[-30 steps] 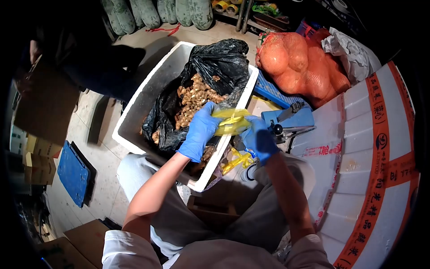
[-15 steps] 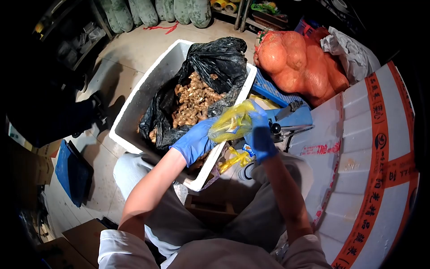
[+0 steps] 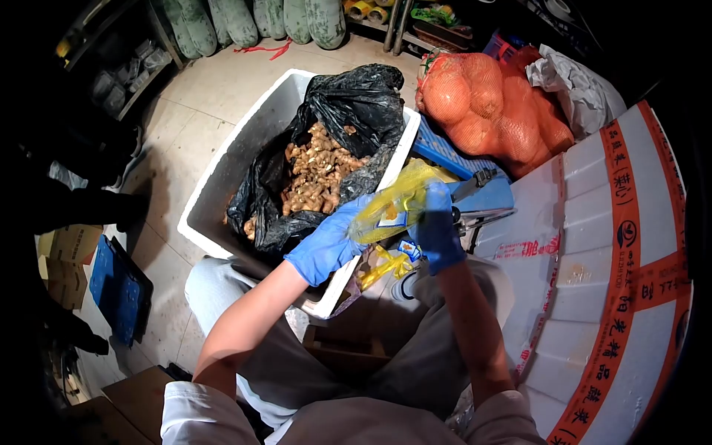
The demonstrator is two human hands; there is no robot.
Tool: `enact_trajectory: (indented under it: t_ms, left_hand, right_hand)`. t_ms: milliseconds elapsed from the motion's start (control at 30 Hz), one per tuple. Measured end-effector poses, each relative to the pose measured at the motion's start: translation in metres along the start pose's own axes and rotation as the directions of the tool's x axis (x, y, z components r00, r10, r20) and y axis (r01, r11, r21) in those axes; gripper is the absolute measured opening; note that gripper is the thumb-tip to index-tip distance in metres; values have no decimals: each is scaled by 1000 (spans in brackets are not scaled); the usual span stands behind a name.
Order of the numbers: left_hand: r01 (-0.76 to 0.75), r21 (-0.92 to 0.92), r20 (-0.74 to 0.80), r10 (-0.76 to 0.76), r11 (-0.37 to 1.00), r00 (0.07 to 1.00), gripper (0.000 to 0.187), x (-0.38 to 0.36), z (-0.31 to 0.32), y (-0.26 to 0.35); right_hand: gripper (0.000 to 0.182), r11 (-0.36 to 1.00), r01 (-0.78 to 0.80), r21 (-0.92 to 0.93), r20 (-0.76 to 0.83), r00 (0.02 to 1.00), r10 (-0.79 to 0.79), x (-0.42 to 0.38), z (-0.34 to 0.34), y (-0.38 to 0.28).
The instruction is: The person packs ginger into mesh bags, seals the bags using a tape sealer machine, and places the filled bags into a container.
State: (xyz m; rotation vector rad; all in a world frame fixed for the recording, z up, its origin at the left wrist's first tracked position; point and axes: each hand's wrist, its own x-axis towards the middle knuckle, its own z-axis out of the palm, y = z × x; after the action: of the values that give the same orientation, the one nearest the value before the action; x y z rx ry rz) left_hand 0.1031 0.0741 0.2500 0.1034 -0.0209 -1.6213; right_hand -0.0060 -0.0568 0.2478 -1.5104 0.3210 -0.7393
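Note:
Both of my gloved hands are on a yellow mesh bag [image 3: 404,194] with a small white and blue label. My left hand [image 3: 326,241] grips its left side, over the rim of a white foam box [image 3: 215,167]. On the bag's right side, my right hand [image 3: 437,231] has its fingers closed on the netting. Inside the box, ginger [image 3: 320,167] lies in a crumpled black plastic bag [image 3: 356,96]. More yellow netting [image 3: 387,267] with a blue-and-white label hangs below my hands. Just beyond my right hand is a blue metal device [image 3: 486,194] with a black knob.
Orange net sacks [image 3: 482,96] of round produce lie at the back right. Large taped foam boxes [image 3: 586,274] fill my right side. Winter melons [image 3: 297,18] stand at the back. At left, a person in dark clothes [image 3: 89,200] is near a blue flat crate [image 3: 122,289].
The yellow mesh bag has shifted slightly and spread toward the upper right, its label now showing more. My hands stay close to their places. The person's dark legs at left have moved further left.

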Motion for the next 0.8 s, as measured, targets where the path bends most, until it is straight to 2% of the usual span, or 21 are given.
enact_trajectory:
  t_ms: [33, 100, 133, 167, 200, 233, 267, 333, 400, 467, 500, 533, 600, 633, 667, 700, 733, 767, 800]
  left_hand:
    - [39, -43, -39, -41, 998, 998, 31, -1, -1, 0]
    - [77, -87, -77, -83, 993, 993, 31, -5, 0, -6]
    - [-29, 244, -147, 66, 969, 987, 30, -11, 4, -14]
    - [-103, 552, -162, 227, 828, 960, 30, -15, 7, -19]
    - [-102, 551, -163, 226, 828, 960, 30, -14, 10, -18]
    - [-100, 393, -147, 170, 914, 974, 30, -12, 12, -16]
    - [-88, 223, -122, 117, 971, 986, 31, -11, 13, -14]
    - [-91, 288, -119, 130, 953, 984, 31, -17, 8, -16]
    - [-96, 351, -113, 144, 931, 983, 32, -23, 10, -14]
    - [86, 14, -136, -83, 996, 987, 37, -33, 21, -9]
    - [-2, 411, -48, 24, 911, 999, 40, -36, 16, -11]
    - [-118, 731, 40, 130, 673, 991, 42, -39, 12, -12]
    - [-84, 884, 79, 30, 461, 996, 45, -34, 9, -15]
    - [-131, 823, 140, 27, 553, 990, 44, -33, 3, -17]
    - [-168, 749, 200, 23, 641, 979, 43, -31, -3, -20]
    - [-234, 847, 281, -28, 478, 959, 43, -32, -6, -20]
    - [-292, 883, 335, -57, 367, 941, 43, -33, 0, -18]
    - [-356, 900, 387, -85, 252, 918, 44, -34, 6, -16]
    - [-421, 896, 437, -114, 140, 892, 44, -35, 11, -14]
  right_hand:
    - [35, 1000, 1, 9, 0, 1000, -1, 1, 1, -3]
    - [30, 986, -123, 112, 84, 990, 114, 2, 4, -17]
    - [30, 986, -124, 112, 84, 990, 115, 3, 5, -18]
    - [26, 939, 199, -280, 199, 969, -146, 5, 5, -19]
    - [23, 650, 505, -568, 397, 860, -321, 6, 5, -21]
    - [22, 920, 187, -346, 368, 928, -51, 4, 8, -34]
    - [22, 920, 186, -345, 368, 929, -50, 0, 6, -27]
    - [26, 788, 233, -571, 442, 895, 56, -11, 3, -10]
    - [29, 858, 69, -509, 402, 901, 166, -31, 10, -14]
    - [30, 919, -126, -375, 374, 886, 274, -38, 14, -5]
    - [31, 932, -237, -276, 358, 874, 328, -38, 17, -1]
    - [32, 918, -366, -151, 347, 850, 396, -34, 19, 4]
    - [33, 759, -630, 163, 373, 752, 544, -24, 22, 9]
    - [35, 680, -691, 245, 407, 710, 575, -21, 22, 11]
    - [36, 682, -696, 225, 446, 696, 563, -17, 30, -3]
    - [37, 993, -118, -16, 586, 803, 105, -16, 26, -30]
    - [37, 993, -118, -20, 589, 801, 106, -18, 29, -17]
    - [37, 874, -441, 205, 603, 760, 242, -25, 34, 11]
    - [36, 607, -691, 393, 646, 677, 352, -34, 38, 36]
